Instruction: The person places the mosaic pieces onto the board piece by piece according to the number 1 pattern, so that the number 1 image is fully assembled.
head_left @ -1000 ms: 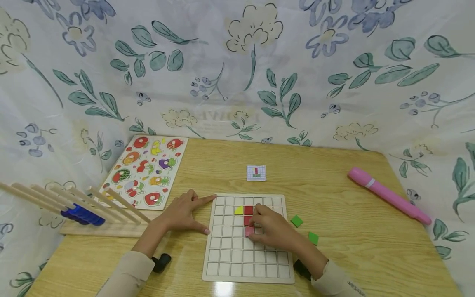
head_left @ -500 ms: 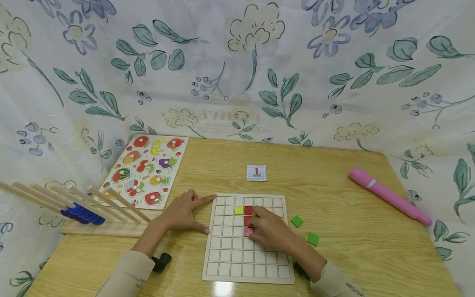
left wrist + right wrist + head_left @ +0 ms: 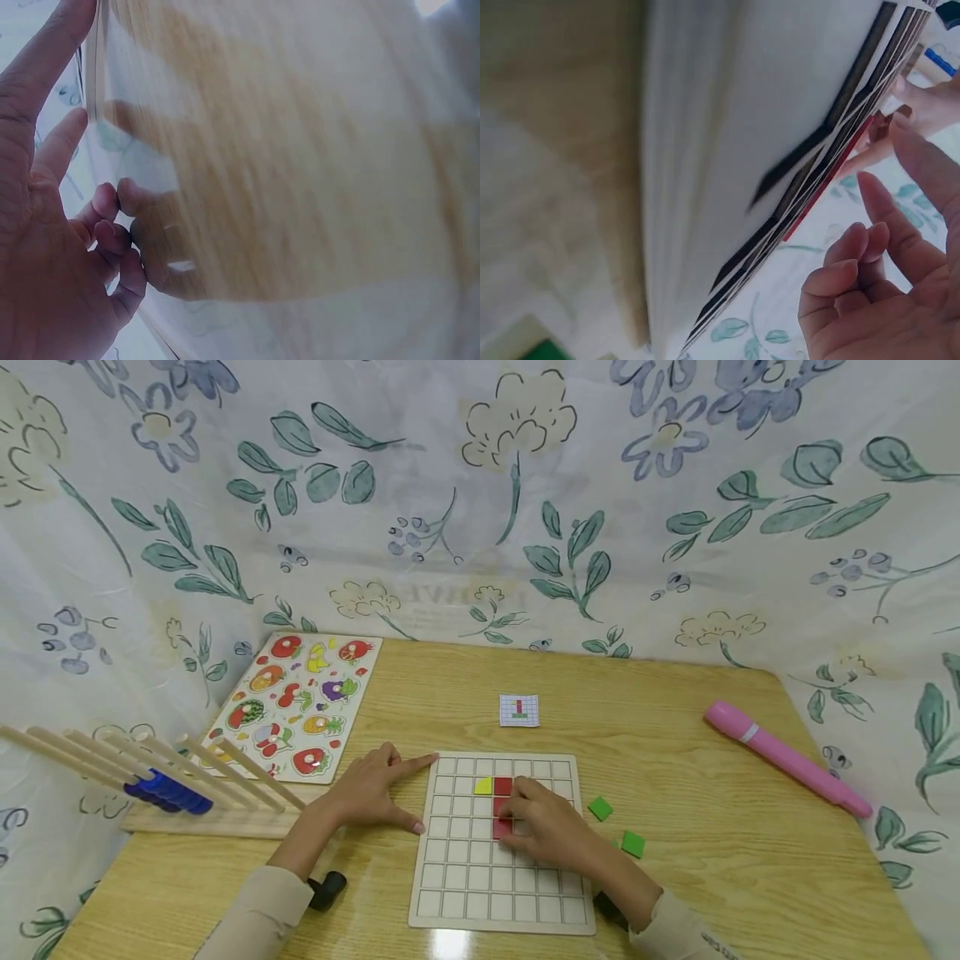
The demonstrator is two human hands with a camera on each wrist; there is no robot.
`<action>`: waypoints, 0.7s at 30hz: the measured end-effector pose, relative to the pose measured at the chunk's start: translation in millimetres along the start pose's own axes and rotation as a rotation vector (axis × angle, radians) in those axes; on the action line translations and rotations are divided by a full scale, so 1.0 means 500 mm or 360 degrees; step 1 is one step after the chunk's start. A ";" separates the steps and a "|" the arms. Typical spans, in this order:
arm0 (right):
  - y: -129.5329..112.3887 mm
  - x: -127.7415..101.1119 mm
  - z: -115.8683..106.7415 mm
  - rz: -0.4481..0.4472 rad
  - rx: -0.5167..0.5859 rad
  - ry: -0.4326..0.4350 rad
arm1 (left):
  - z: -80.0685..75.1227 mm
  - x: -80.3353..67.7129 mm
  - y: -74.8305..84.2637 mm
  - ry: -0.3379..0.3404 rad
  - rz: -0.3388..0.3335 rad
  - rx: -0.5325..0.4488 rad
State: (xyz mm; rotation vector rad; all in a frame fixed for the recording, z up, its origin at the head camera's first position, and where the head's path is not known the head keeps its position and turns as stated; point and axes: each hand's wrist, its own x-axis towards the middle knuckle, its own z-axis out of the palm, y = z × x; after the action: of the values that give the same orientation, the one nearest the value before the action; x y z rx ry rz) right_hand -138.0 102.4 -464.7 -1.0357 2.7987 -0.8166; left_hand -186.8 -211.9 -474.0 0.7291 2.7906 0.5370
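A pale gridded board (image 3: 448,877) lies before me in the head view. Set in its cells are a yellow piece (image 3: 483,787) and a column of red square tiles, the lowest red tile (image 3: 502,830) lying flat. My right hand (image 3: 551,827) is over the board, thumb and forefinger at that tile; the right wrist view has these fingers spread slightly apart, the others loosely bent. My left hand (image 3: 367,793) rests beside the board, forefinger at its upper left corner and thumb against its left edge. The right hand hides several cells.
Green tiles (image 3: 633,843) lie right of the board. A small pattern card (image 3: 519,711) is behind it. Further off are a fruit puzzle (image 3: 300,706), a peg rack with blue rings (image 3: 168,792) and a pink stick (image 3: 787,757). A floral cloth surrounds the table.
The lowest red tile, shiny and pinkish before, now looks evenly dark red and flat in its cell. My right fingers have shifted very slightly; the left hand has stayed still.
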 end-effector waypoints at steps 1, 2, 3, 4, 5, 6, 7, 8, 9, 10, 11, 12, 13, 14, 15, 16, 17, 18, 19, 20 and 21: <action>0.001 -0.002 -0.002 0.0013 0.0026 -0.0006 | 0.000 0.000 0.000 0.0000 -0.0001 0.0000; 0.002 -0.004 -0.003 0.0025 0.0049 -0.0011 | 0.000 0.000 0.000 -0.0001 -0.0001 0.0002; 0.003 -0.007 -0.005 0.0036 0.0071 -0.0017 | 0.001 0.001 0.000 -0.0002 -0.0002 0.0004; 0.004 -0.009 -0.007 0.0048 0.0092 -0.0022 | 0.001 0.002 0.000 -0.0003 -0.0003 0.0006; 0.006 -0.012 -0.009 0.0055 0.0111 -0.0024 | 0.002 0.002 0.000 -0.0005 -0.0006 0.0007; 0.008 -0.015 -0.011 0.0059 0.0126 -0.0026 | 0.002 0.002 -0.001 -0.0007 -0.0008 0.0012; 0.010 -0.018 -0.012 0.0065 0.0141 -0.0026 | 0.003 0.003 -0.001 -0.0008 -0.0011 0.0017; 0.012 -0.021 -0.014 0.0073 0.0156 -0.0027 | 0.003 0.003 -0.001 -0.0009 -0.0013 0.0022; 0.015 -0.024 -0.016 0.0081 0.0173 -0.0027 | 0.004 0.004 -0.001 -0.0010 -0.0015 0.0024; 0.018 -0.028 -0.018 0.0093 0.0187 -0.0027 | 0.004 0.004 -0.001 -0.0011 -0.0015 0.0026; 0.021 -0.031 -0.020 0.0105 0.0206 -0.0027 | 0.004 0.004 -0.001 -0.0010 -0.0016 0.0029; 0.024 -0.034 -0.023 0.0120 0.0222 -0.0028 | 0.004 0.004 -0.001 -0.0010 -0.0017 0.0030; 0.027 -0.037 -0.025 0.0137 0.0237 -0.0030 | 0.004 0.003 -0.001 -0.0010 -0.0017 0.0027; 0.031 -0.040 -0.028 0.0148 0.0250 -0.0032 | 0.004 0.003 0.000 -0.0008 -0.0017 0.0029; 0.035 -0.043 -0.031 0.0161 0.0266 -0.0034 | 0.003 0.003 0.000 -0.0006 -0.0019 0.0028; 0.040 -0.046 -0.034 0.0170 0.0283 -0.0038 | 0.003 0.002 0.000 -0.0006 -0.0022 0.0025; 0.044 -0.049 -0.038 0.0182 0.0302 -0.0044 | 0.002 0.002 0.001 -0.0004 -0.0024 0.0023; 0.049 -0.052 -0.043 0.0195 0.0323 -0.0052 | 0.002 0.002 0.001 -0.0001 -0.0023 0.0023; 0.053 -0.055 -0.048 0.0206 0.0344 -0.0058 | 0.002 0.002 0.001 -0.0002 -0.0025 0.0028; 0.058 -0.058 -0.053 0.0215 0.0374 -0.0066 | 0.002 0.002 0.000 -0.0003 -0.0026 0.0033; 0.062 -0.062 -0.059 0.0229 0.0401 -0.0076 | 0.001 0.002 0.000 -0.0005 -0.0028 0.0032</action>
State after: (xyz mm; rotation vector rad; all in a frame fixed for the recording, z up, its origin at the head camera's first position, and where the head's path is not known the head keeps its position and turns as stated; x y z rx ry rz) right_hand -138.8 155.0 -459.0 -0.7940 2.6065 -1.0753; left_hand -187.3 -211.2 -474.7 0.7080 2.8009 0.5048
